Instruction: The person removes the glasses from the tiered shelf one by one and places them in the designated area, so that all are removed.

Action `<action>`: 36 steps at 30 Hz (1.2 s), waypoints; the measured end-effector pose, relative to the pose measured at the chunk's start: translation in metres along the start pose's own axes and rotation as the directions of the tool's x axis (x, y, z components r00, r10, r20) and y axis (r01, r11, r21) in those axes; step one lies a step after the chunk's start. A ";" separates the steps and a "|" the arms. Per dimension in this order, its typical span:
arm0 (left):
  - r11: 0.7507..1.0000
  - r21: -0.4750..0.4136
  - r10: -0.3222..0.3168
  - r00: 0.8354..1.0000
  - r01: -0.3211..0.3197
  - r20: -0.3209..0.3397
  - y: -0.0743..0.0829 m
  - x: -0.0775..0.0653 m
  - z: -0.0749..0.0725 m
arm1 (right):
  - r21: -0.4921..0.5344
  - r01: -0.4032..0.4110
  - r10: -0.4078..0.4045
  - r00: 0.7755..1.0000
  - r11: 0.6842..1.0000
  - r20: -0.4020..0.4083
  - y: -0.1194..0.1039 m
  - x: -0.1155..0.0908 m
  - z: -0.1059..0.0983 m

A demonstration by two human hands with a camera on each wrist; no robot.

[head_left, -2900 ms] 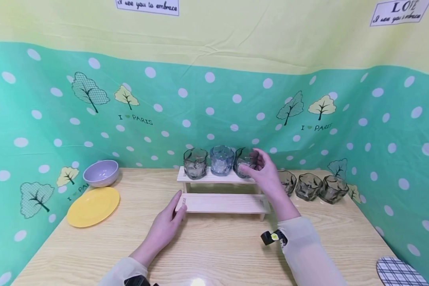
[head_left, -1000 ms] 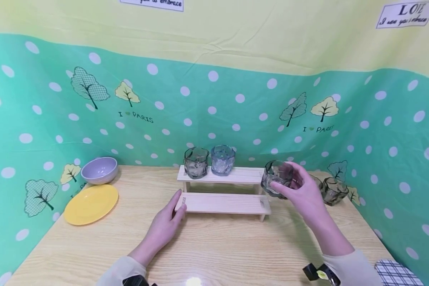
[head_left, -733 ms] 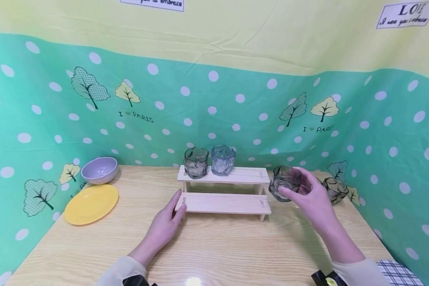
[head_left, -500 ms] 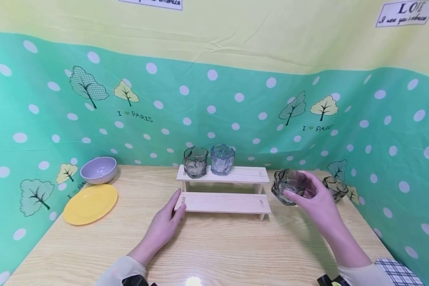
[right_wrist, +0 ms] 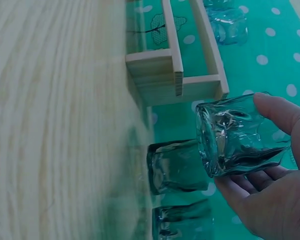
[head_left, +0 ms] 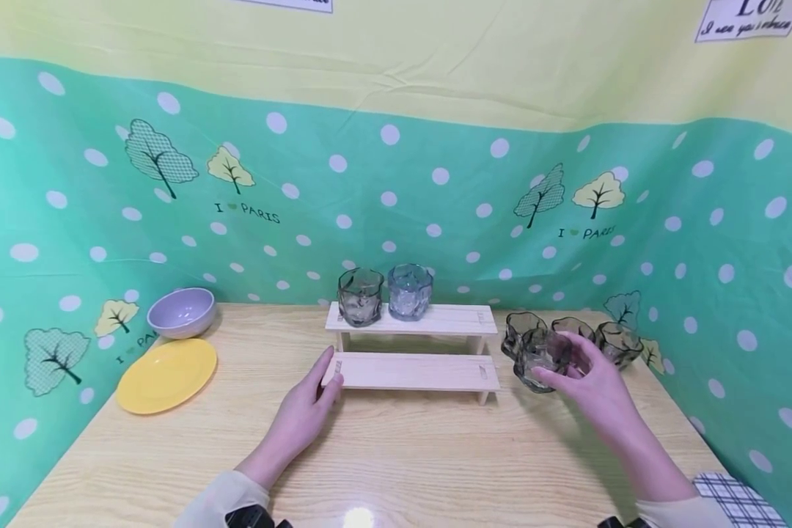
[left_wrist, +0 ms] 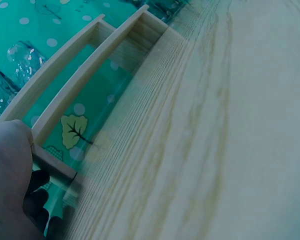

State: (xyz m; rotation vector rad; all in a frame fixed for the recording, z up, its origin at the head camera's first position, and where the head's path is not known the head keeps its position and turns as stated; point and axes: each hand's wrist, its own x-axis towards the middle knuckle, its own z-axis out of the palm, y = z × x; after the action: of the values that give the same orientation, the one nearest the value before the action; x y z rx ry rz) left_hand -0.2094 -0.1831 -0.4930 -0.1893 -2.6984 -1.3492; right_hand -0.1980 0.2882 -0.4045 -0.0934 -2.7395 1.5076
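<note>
In the head view my right hand (head_left: 594, 378) grips a smoky grey glass tumbler (head_left: 541, 361) between thumb and fingers. The right wrist view shows this tumbler (right_wrist: 235, 135) held off the table, near the shelf's right end. Behind it stand three more smoky tumblers (head_left: 619, 345) in a row, partly hidden by the held one and the hand. My left hand (head_left: 300, 422) holds the left end of a two-step wooden shelf (head_left: 409, 371), thumb at the lower step's front corner. On the upper step are a grey tumbler (head_left: 360, 299) and a bluish tumbler (head_left: 410, 293).
At the table's left lie a yellow plate (head_left: 167, 376) and, behind it, a lilac bowl (head_left: 182, 313). A checked cloth-like piece (head_left: 739, 499) sits at the right front edge. A green dotted curtain (head_left: 389, 198) closes off the back and sides.
My right hand has lifted the grey tumbler off the upper step's right end and carried it right and toward me, then lower, before the other tumblers. My left hand has stayed at the shelf.
</note>
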 end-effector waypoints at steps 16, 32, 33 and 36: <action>1.000 -0.005 0.002 1.000 -0.002 0.003 0.000 0.001 0.001 | 0.108 -0.053 0.047 0.997 0.993 0.057 0.021 0.010 0.004; 1.000 -0.006 -0.011 1.000 0.011 -0.001 0.001 -0.001 0.001 | 0.157 -0.044 0.034 0.997 0.987 0.067 0.038 0.018 0.012; 1.000 -0.005 -0.009 1.000 0.009 -0.001 0.001 -0.001 0.001 | 0.158 -0.047 0.037 0.997 0.986 0.065 0.039 0.018 0.013; 1.000 -0.001 -0.002 1.000 0.002 -0.001 0.001 0.000 0.001 | 0.159 -0.047 0.038 0.997 0.986 0.062 0.040 0.019 0.013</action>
State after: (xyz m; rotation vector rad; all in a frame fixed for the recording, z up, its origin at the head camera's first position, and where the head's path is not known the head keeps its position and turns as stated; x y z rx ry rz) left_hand -0.2090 -0.1822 -0.4928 -0.1860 -2.6981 -1.3513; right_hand -0.2156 0.2991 -0.4456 -0.1080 -2.6634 1.7628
